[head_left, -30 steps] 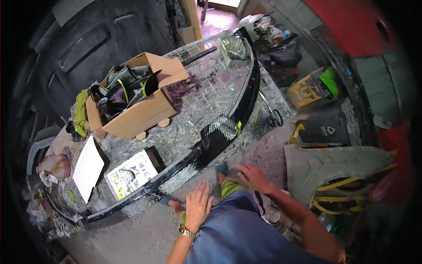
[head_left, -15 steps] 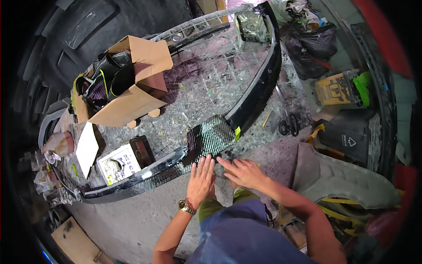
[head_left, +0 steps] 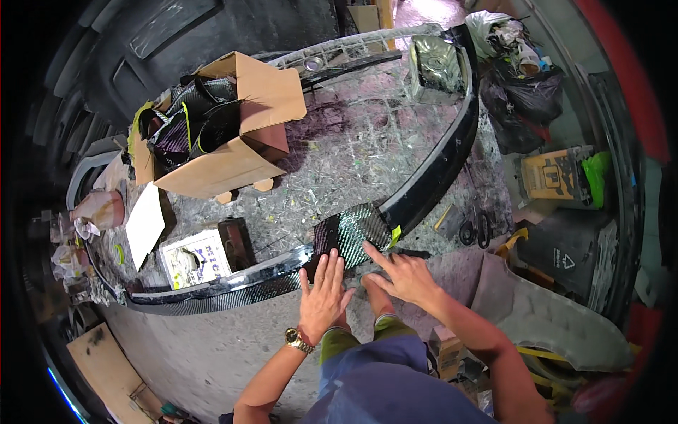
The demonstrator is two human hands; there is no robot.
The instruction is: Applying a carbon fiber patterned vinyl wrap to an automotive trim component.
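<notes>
A long curved black bumper strip point(head_left: 429, 185) lies along the near edge of the worktable. A sheet of glossy carbon weave point(head_left: 354, 222) drapes over its middle, with a yellow-green tab point(head_left: 395, 233) at its right corner. My left hand point(head_left: 321, 297) has its fingers stretched out, their tips on the lower edge of the weave. My right hand point(head_left: 401, 275) reaches with the index finger to the weave's right part, the other fingers loosely bent and holding nothing. Black scissors point(head_left: 474, 225) lie to the right.
A cardboard box point(head_left: 215, 173) of carbon pieces, a white sheet point(head_left: 145, 222) and a printed tin point(head_left: 194, 258) are on the worktable point(head_left: 360, 141). Rubbish bags point(head_left: 519, 99), a black bin point(head_left: 561, 244) and a grey panel point(head_left: 537, 318) stand at the right. A wooden board point(head_left: 109, 367) is low left.
Both my hands have moved forward from beside my body onto the carbon weave on the strip, the right index finger now reaching farther up. My view has shifted with my head.
</notes>
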